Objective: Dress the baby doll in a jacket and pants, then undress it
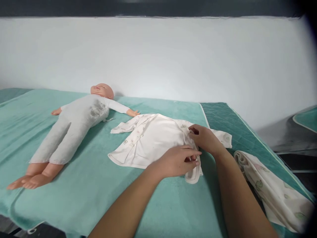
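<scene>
A small white baby shirt [158,138] with a faint print lies spread open, its inside facing up and its sleeves out to both sides. My left hand [178,161] is at the shirt's right front edge, its fingers closed on the folded border near the lower hem. Farther up the same edge, my right hand [204,137] pinches the cloth close to the right sleeve. A baby doll [79,115] with a white cloth body lies on its back at the left, one of its hands close to the shirt's left sleeve.
A teal cover [99,198] lies under the doll and shirt, over a darker green quilted mat [220,115]. A rolled printed cloth [274,188] rests at the right, beside my right forearm. Behind the table rises a white wall [158,59].
</scene>
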A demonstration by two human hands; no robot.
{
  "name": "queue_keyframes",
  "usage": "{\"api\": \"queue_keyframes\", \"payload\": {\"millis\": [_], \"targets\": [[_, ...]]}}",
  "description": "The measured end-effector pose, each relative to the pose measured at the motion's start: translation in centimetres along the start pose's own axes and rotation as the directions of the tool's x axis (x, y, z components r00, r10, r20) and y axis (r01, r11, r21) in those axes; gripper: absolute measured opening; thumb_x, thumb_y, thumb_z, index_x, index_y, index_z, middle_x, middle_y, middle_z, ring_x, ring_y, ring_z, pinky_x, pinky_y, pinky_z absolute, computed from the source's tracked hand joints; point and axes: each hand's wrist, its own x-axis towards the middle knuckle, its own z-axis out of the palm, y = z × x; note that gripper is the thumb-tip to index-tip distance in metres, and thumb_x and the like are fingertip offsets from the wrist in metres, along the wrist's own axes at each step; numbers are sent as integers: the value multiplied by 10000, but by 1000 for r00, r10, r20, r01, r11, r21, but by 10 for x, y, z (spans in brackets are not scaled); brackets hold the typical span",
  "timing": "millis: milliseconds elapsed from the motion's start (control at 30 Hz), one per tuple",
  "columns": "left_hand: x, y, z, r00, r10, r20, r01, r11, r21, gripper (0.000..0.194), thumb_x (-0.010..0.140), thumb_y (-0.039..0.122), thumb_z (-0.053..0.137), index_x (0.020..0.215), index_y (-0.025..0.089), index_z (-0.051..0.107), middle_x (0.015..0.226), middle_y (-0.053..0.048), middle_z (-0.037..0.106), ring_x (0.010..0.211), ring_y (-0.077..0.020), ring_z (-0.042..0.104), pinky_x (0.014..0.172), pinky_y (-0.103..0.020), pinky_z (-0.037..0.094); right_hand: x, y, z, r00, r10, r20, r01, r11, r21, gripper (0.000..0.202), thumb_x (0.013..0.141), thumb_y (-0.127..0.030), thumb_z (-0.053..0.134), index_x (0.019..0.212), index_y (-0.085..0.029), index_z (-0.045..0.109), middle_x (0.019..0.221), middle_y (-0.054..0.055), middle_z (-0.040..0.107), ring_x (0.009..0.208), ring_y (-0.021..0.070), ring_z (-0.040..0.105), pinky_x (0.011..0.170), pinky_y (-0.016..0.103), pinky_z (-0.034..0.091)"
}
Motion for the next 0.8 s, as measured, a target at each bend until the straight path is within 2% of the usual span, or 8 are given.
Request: {"api": "queue_keyframes", "payload": {"millis": [133, 200, 267, 367, 500, 567, 667, 800], "targets": [[-1, -1, 3, 1000, -2, -7, 1, 994, -112, 394, 907, 342, 609, 1295, 277, 628, 1037, -13, 658, 878, -129, 617, 827, -250, 491, 8, 14, -2, 983, 157, -98, -123, 951, 285, 268, 751, -322, 547, 937, -195, 692, 765, 16, 684, 680, 169, 573, 612, 275, 395], [-1, -1, 5, 1000, 21, -4, -22, 994, -110, 426, 898, 359, 634, 1316, 275, 609, 1053, -17, 660, 905, -134, 615, 848, -257, 492, 11, 20, -3, 960, 244, -134, -176, 905, 388, 308, 741, -358, 562, 958, -190, 701, 751, 16, 676, 643, 161, 551, 568, 266, 379], [-1, -1, 9, 994, 94, -51, -96, 995, -25, 421, 880, 370, 669, 1282, 254, 626, 1083, -28, 666, 1007, -161, 592, 940, -288, 465, 12, 23, -4, 938, 302, -168, -209, 884, 418, 313, 732, -367, 572, 951, -185, 702, 720, 10, 654, 601, 149, 520, 537, 260, 364], [-3, -3, 17, 962, 232, -143, -207, 963, 171, 426, 834, 430, 724, 1201, 222, 659, 1146, -44, 658, 1128, -200, 529, 1046, -336, 395, 12, 24, -4, 925, 333, -182, -234, 878, 418, 294, 723, -340, 584, 949, -188, 695, 646, -15, 604, 532, 127, 467, 494, 251, 332], [-12, 4, 33, 935, 326, -137, -265, 902, 340, 575, 793, 568, 717, 1237, 219, 615, 1226, -52, 624, 1190, -229, 489, 1053, -360, 386, 11, 25, -4, 930, 343, -133, -229, 822, 521, 341, 689, -294, 605, 1007, -192, 671, 657, -19, 625, 467, 108, 419, 442, 239, 282], [-18, 12, 41, 940, 315, -132, -227, 865, 448, 549, 838, 512, 694, 1276, 205, 571, 1282, -68, 587, 1225, -247, 468, 1054, -388, 383, 12, 27, -4, 944, 304, -126, -190, 817, 544, 359, 664, -284, 626, 1009, -190, 659, 719, -1, 670, 473, 106, 430, 448, 237, 296], [-22, 23, 54, 955, 245, -169, -96, 790, 606, 377, 927, 287, 582, 1287, 188, 529, 1297, -84, 559, 1211, -261, 471, 1003, -417, 404, 15, 32, -4, 953, 233, -195, -102, 850, 518, 354, 664, -287, 631, 1002, -185, 659, 809, 27, 706, 541, 124, 501, 510, 251, 361], [-20, 28, 66, 950, 161, -268, 76, 712, 698, 241, 907, 137, 503, 1135, 185, 566, 1141, -75, 581, 1003, -238, 529, 831, -384, 440, 17, 35, -4, 906, 188, -379, -19, 913, 407, 296, 718, -278, 595, 988, -178, 662, 923, 75, 727, 782, 195, 634, 730, 317, 465]]}}
